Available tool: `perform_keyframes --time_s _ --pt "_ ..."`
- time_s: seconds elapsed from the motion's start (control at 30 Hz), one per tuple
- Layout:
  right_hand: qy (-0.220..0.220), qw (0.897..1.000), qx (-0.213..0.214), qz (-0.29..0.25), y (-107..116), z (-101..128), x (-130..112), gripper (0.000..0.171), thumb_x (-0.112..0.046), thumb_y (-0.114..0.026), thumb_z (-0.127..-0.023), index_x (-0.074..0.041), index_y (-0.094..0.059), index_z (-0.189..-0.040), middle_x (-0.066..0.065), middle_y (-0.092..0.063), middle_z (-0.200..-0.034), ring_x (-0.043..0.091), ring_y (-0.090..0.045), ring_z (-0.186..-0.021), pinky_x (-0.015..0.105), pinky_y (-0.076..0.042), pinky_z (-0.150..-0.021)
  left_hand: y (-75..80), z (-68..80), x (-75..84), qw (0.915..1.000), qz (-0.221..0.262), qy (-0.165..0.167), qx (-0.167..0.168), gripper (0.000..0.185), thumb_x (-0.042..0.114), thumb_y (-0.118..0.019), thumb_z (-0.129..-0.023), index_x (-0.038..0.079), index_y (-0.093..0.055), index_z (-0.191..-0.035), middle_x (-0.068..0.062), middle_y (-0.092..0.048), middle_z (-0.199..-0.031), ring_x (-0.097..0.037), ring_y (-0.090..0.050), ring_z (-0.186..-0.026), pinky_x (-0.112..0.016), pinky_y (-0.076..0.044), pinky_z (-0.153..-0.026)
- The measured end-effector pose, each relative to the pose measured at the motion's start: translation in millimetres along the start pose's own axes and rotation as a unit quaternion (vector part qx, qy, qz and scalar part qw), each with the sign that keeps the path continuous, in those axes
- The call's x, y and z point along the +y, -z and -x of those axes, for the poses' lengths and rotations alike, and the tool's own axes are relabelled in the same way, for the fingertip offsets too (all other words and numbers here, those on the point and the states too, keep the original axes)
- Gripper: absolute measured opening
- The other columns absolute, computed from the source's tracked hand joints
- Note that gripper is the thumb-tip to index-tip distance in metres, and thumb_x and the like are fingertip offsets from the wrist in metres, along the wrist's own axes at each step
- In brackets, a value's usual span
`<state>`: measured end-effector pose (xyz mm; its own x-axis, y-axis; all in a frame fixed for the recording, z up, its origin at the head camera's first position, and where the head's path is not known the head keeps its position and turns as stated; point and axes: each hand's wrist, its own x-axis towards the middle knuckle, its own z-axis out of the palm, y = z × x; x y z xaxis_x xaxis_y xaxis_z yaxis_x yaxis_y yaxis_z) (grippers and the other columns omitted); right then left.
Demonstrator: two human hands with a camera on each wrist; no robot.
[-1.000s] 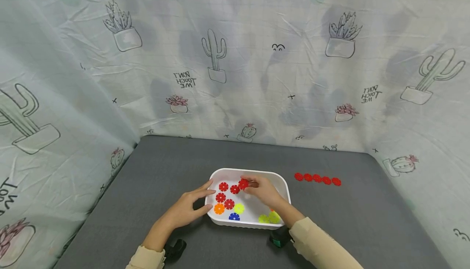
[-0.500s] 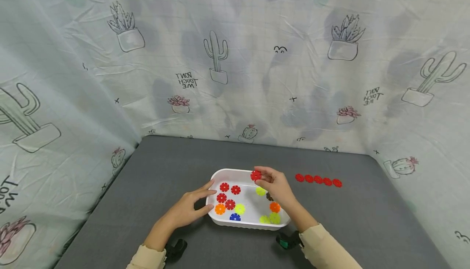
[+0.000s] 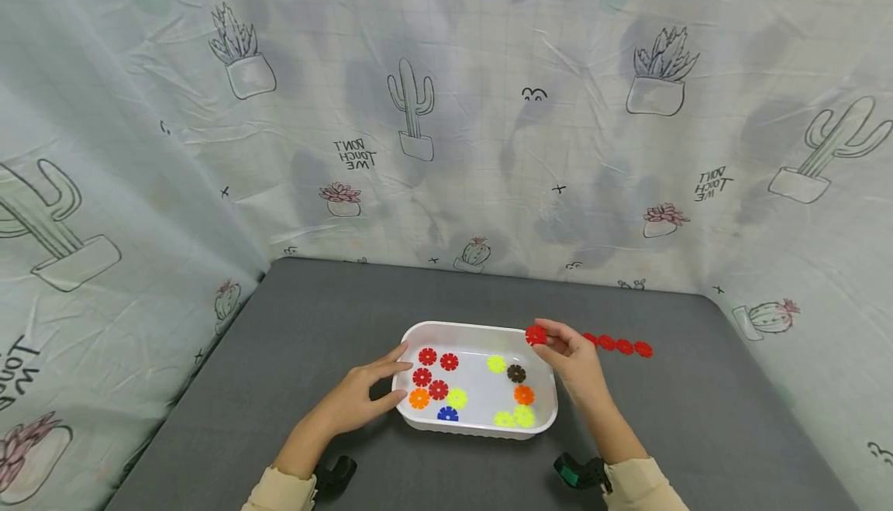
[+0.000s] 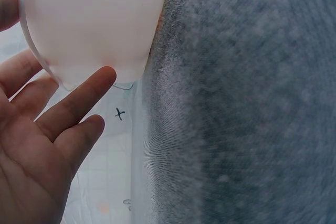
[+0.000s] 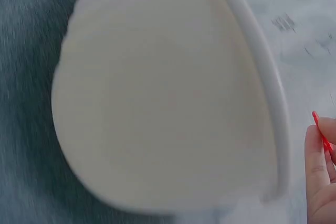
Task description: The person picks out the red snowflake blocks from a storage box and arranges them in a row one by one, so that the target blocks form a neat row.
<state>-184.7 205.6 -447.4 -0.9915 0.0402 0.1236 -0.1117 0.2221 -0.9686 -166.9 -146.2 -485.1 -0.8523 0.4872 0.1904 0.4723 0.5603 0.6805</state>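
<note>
My right hand (image 3: 580,364) pinches a red snowflake disc (image 3: 536,335), a flat notched toy piece, between thumb and fingers over the right back corner of the white plastic tray (image 3: 481,426). In the right wrist view that disc (image 5: 324,136) shows edge-on at the fingertips, beside the tray's rim. With its fingers spread and mostly straight, my left hand (image 3: 356,396) rests against the tray's left end; the left wrist view shows fingers (image 4: 79,98) at the outer wall. Inside the tray lie several red discs (image 3: 438,390), with others in orange, blue, yellow-green and dark brown (image 3: 516,374).
Right of the tray, a row of red discs (image 3: 625,347) lies on the grey table (image 3: 335,302), its left end partly behind my right hand. A cactus-print curtain (image 3: 474,146) hangs behind and along both sides of the table.
My right hand has lifted a red disc from among those in the tray and carried it right, to the right back corner. The left hand and tray have stayed in place.
</note>
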Motion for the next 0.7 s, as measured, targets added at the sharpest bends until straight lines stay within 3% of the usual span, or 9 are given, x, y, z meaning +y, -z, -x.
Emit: perform_keyframes --time_s 0.3,0.47,0.7 --pt "-0.018 0.996 0.088 -0.024 36 -5 30 0.047 -0.011 -0.069 -0.077 0.001 -0.054 -0.120 -0.012 -0.058 -0.094 0.001 -0.053 -0.083 0.010 -0.048 -0.070 -1.8 -0.1 -1.1 0.9999 0.004 -0.012 0.004 0.047 0.038 -0.059 -0.084 0.017 -0.053 -0.126 0.007 -0.031 -0.144 -0.018 -0.034 -0.129 -0.050 -0.035 -0.099" --pt "-0.035 0.994 0.103 -0.033 46 -7 51 0.049 -0.007 -0.067 -0.078 0.007 -0.050 -0.121 -0.013 -0.060 -0.090 -0.002 -0.054 -0.079 0.010 -0.047 -0.068 -2.2 1.2 -0.9 1.0000 0.007 -0.004 0.002 0.047 0.037 -0.059 -0.084 0.017 -0.053 -0.126 0.008 -0.031 -0.144 -0.017 -0.034 -0.129 -0.049 -0.035 -0.100" --pt "-0.066 0.991 0.110 -0.038 54 -12 70 0.049 -0.006 -0.068 -0.077 0.005 -0.050 -0.122 -0.016 -0.059 -0.087 -0.004 -0.056 -0.079 0.011 -0.048 -0.067 -2.9 1.1 -1.2 1.0000 0.006 0.001 0.002 0.046 0.035 -0.060 -0.084 0.018 -0.052 -0.126 0.009 -0.030 -0.144 -0.017 -0.035 -0.129 -0.049 -0.035 -0.099"
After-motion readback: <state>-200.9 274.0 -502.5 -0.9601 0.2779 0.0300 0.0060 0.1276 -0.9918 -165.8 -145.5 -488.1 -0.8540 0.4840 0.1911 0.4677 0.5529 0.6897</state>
